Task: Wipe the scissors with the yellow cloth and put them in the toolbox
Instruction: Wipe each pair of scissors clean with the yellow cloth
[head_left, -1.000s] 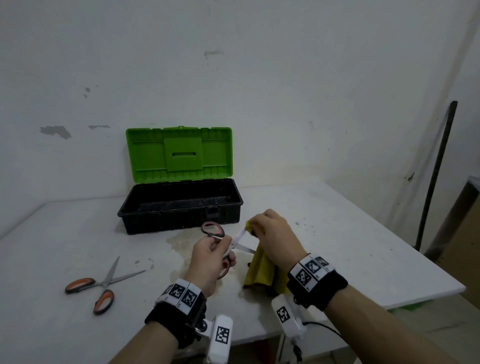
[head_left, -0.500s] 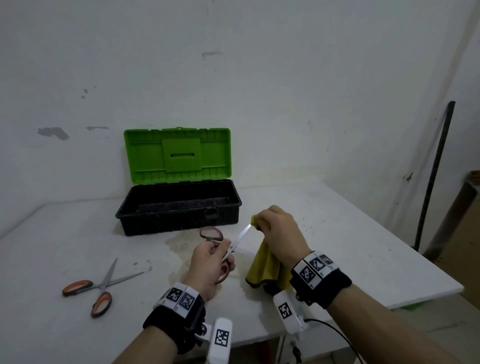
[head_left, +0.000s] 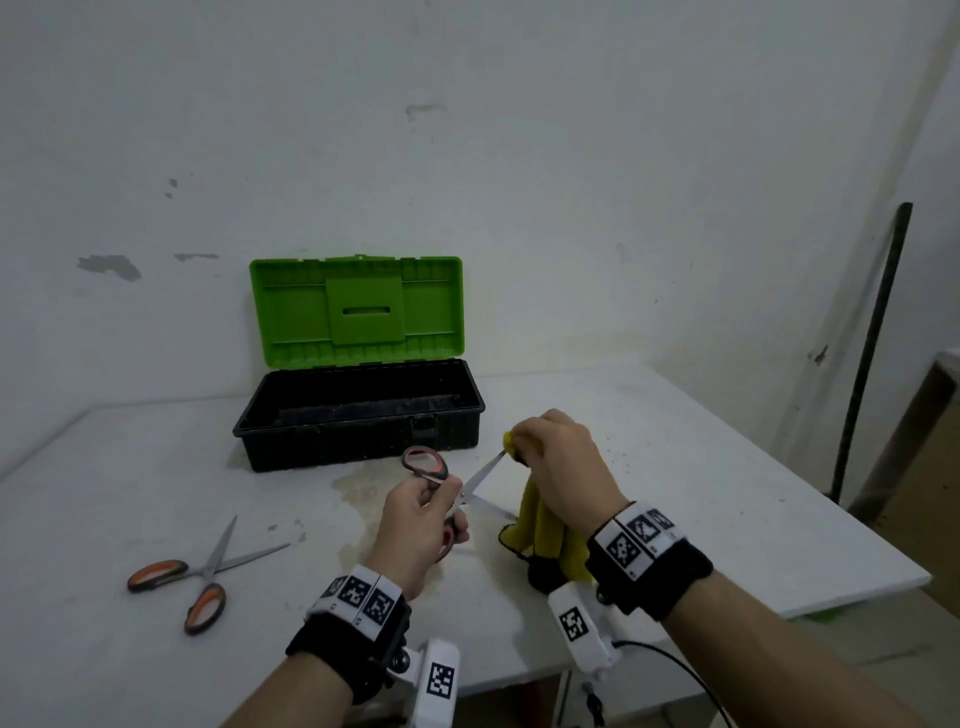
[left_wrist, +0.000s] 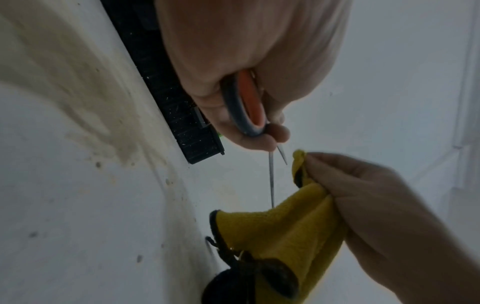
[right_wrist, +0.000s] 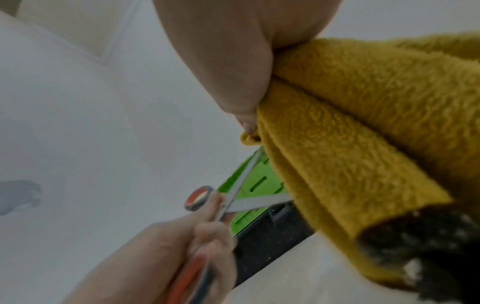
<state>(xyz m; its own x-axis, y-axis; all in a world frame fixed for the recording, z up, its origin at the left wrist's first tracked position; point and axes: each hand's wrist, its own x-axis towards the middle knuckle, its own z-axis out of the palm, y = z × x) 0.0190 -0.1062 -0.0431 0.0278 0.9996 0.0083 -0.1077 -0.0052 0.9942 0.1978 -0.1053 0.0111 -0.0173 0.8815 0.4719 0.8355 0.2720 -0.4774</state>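
Note:
My left hand grips the handles of a pair of red-and-grey scissors, blades spread apart above the table. My right hand pinches the yellow cloth around the tip of the upper blade; the rest of the cloth hangs down to the table. In the left wrist view the scissors point at the cloth. The right wrist view shows the cloth and the blades. The black toolbox stands open behind, green lid up, nothing visible inside.
A second pair of scissors with orange handles lies open on the white table at the left. A yellowish stain marks the table before the toolbox. A dark pole leans on the wall at the right.
My right hand has slid the cloth outward along the upper blade to its tip. The blades have spread wider. The left hand has stayed about where it was.

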